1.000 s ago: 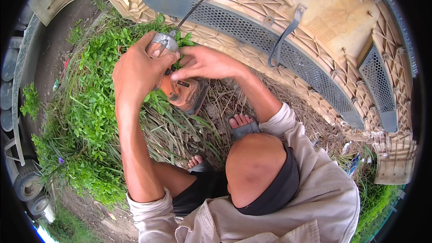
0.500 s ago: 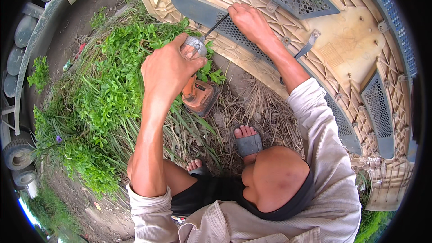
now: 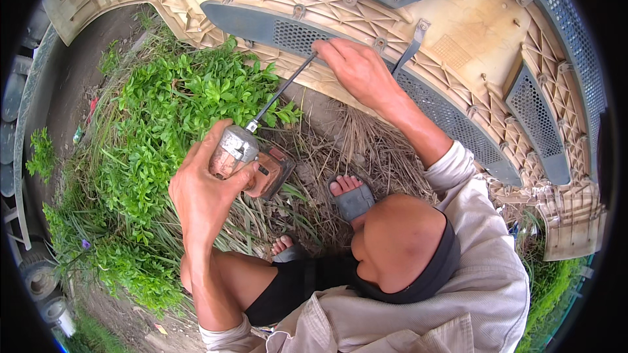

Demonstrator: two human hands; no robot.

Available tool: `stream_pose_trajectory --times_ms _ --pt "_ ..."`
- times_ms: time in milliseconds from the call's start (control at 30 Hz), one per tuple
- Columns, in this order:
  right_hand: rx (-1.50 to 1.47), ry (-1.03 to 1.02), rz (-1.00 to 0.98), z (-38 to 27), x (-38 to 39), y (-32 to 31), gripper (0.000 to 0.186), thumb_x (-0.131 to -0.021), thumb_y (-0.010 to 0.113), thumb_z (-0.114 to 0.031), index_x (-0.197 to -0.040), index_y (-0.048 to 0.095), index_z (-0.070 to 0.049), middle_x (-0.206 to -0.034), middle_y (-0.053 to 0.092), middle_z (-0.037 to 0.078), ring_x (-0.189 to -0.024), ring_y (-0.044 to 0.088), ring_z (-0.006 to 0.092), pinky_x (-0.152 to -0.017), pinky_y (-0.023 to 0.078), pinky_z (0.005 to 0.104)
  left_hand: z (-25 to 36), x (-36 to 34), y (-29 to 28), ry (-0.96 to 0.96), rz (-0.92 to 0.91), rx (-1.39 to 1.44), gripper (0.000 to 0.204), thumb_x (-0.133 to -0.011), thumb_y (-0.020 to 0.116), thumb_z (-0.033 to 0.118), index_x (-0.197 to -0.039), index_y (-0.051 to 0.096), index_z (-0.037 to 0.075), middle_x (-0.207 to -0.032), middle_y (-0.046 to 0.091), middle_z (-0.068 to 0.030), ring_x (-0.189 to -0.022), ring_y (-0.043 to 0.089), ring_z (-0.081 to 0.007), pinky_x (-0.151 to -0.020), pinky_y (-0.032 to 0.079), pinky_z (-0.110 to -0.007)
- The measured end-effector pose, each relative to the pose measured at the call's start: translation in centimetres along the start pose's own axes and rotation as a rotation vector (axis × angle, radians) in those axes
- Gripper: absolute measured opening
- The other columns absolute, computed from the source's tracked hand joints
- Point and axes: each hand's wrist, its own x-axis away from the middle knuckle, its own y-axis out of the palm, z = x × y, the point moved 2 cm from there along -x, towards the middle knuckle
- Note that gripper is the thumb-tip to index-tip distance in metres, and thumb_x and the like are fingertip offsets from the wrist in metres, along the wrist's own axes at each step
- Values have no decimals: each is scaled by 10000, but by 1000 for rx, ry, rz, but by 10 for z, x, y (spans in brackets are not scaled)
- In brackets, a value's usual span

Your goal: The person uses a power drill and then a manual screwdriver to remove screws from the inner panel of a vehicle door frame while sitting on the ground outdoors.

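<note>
My left hand (image 3: 206,193) is wrapped around the head of a worn orange and silver cordless driver (image 3: 261,170), which I hold over the plants. A long dark rod bit (image 3: 283,91) runs up and right from its silver chuck. My right hand (image 3: 353,68) pinches the far end of that bit, its fingertips in front of a cream ribbed plastic panel (image 3: 451,19) with grey perforated mesh inserts (image 3: 301,36). Whether the fingertips touch the panel I cannot tell.
Leafy green plants (image 3: 144,157), dry grass (image 3: 360,137) and bare soil lie under the tool. A grey metal strap (image 3: 412,49) hangs on the panel. My sandalled feet (image 3: 350,193) and bent knees are below. Dark wheels (image 3: 39,278) show at the left edge.
My right hand left the driver for the bit's far end. Since half a second ago, both hands have come lower in view, the left also leftward with the driver.
</note>
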Motion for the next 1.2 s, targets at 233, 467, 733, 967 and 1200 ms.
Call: stream_pose_trajectory --times_ms 233,467,733,967,1200 --pt "278 35 -344 -5 78 -44 145 -733 658 -161 -838 632 -65 -810 568 45 -869 610 217 -683 497 358 6 -1 59 309 -161 -325 747 -662 887 282 -1360 618 285 -1063 697 -161 -926 712 -343 -765 576 -443" --pt "92 86 -474 -5 138 -78 305 -749 624 -157 -1027 683 -44 -939 612 53 -961 586 230 -809 482 359 14 -14 104 371 -570 -289 690 -659 841 163 -1303 597 206 -1078 673 -176 -918 702 -370 -791 565 -444" --pt "31 52 -251 4 137 -50 312 -766 642 -191 -1051 699 -77 -974 625 13 -1029 581 198 -829 438 356 22 1 125 447 -383 -326 475 -887 737 228 -1348 627 207 -1007 643 -122 -894 651 -350 -745 541 -454" --pt "164 188 -188 39 198 -62 277 -751 677 -120 -1025 684 -79 -967 625 21 -926 580 197 -724 455 330 1 -12 149 414 -227 -260 278 -1025 586 302 -1075 741 77 -934 678 -106 -843 630 -331 -718 512 -431" --pt "103 696 -318 -41 382 -126 259 -889 663 -150 -1146 646 -119 -895 596 67 -803 624 256 -706 556 389 -40 -17 131 -38 -280 -23 414 -1071 501 443 -1084 675 68 -907 651 -88 -811 544 -240 -739 458 -400"
